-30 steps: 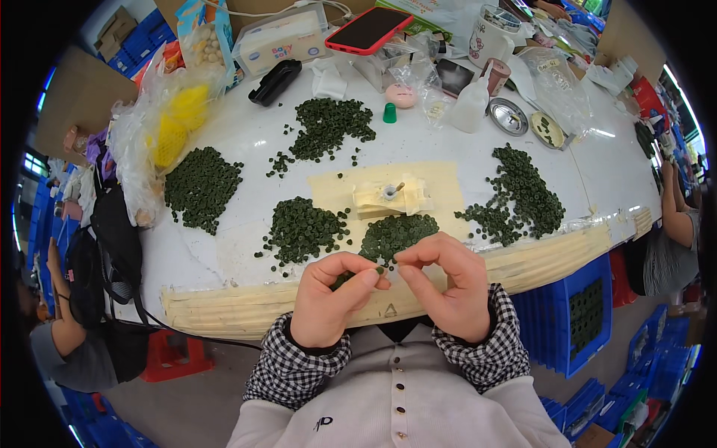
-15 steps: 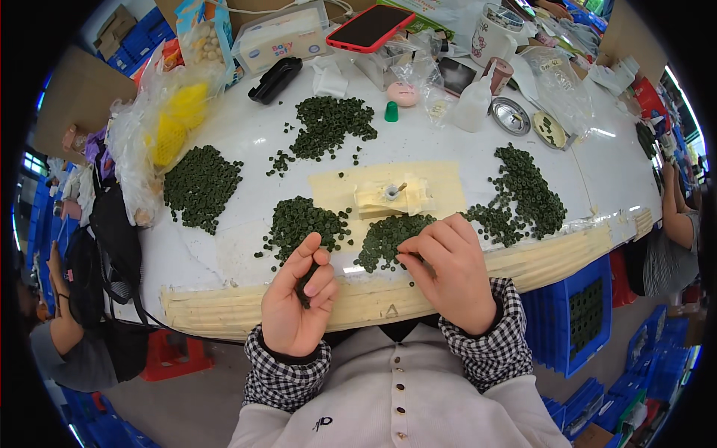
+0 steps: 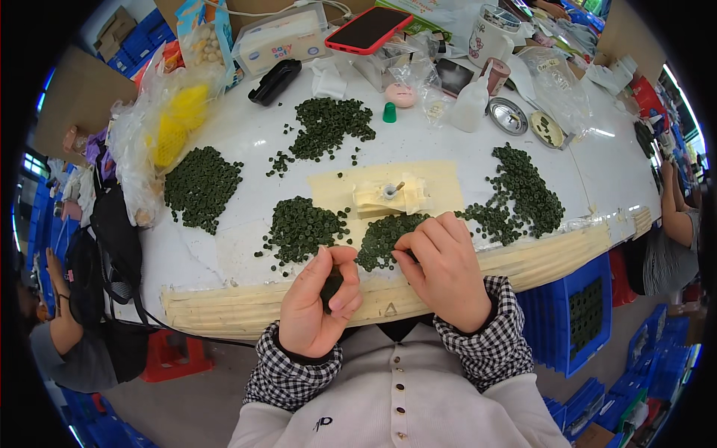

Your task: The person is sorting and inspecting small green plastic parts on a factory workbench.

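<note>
Head view looks down on a shiny white surface (image 3: 258, 160) with heaps of small, round, dark green bits on it. The left hand (image 3: 310, 302) is curled up like a cup, thumb pointing up, and it holds a bunch of dark green bits (image 3: 330, 286) inside its bent fingers. The right hand (image 3: 446, 275) has its palm down and its fingertips close together, at the near right edge of a flat heap of round, dark green bits (image 3: 382, 240). I cannot tell if those fingertips pinch a bit, because the fingers hide it. Just left of this heap sits a rounder dark green heap (image 3: 301, 228), a little past the left hand. Behind the flat heap, a block wrapped in cream tape (image 3: 373, 197) stands on a cream paper sheet (image 3: 442, 175), with a short brown stick (image 3: 400, 186) poking up from it. More dark green bits make a wide heap on the far left (image 3: 202, 190), one at the back (image 3: 332, 127) and a long one on the right (image 3: 526, 190). Near the back heap stands a small green cap (image 3: 389, 113), close to a round pink thing (image 3: 401, 94). Both arms wear black and white checked cuffs (image 3: 287, 377).
</note>
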A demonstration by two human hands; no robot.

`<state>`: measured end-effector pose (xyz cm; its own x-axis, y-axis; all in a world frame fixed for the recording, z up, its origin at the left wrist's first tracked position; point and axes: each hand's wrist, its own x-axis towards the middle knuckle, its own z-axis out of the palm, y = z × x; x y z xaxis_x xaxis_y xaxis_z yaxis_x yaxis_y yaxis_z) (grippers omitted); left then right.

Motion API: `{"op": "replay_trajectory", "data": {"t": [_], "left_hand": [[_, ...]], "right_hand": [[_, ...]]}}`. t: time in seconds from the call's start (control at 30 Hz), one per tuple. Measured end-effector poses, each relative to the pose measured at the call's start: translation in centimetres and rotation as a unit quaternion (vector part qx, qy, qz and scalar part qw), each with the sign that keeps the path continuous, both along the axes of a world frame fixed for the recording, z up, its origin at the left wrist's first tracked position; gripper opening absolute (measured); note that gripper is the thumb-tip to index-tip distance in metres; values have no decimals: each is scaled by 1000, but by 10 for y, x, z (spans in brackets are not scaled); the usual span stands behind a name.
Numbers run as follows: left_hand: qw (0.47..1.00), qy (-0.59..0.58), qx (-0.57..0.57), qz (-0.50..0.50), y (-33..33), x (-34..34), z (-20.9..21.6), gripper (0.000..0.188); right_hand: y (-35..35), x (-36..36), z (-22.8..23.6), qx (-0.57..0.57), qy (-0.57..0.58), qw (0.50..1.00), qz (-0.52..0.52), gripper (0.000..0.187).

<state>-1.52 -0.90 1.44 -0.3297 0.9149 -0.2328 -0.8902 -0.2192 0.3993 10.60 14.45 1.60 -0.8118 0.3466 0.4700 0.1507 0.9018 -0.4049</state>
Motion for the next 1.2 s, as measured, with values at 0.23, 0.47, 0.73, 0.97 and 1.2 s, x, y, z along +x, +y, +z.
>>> {"op": "replay_trajectory", "data": {"t": [0.23,0.47,0.73,0.97,1.2], "left_hand": [[996,54,-75,8,8,7,15,27],[999,43,-26,-13,2,4,1,22],[998,53,-19,-29,2,8,0,20],[997,67,-23,-39,3,11,2,23],[994,99,-28,-39,2,14,-1,16]], "right_hand": [[3,3,3,-44,42,998,18,13],[-2,8,23,-172,123,976,45,13],[-10,6,13,-321,146,929,112,11],[-12,7,5,-415,144,890,121,5],[-15,8,3,-573,132,795,150,7]]}}
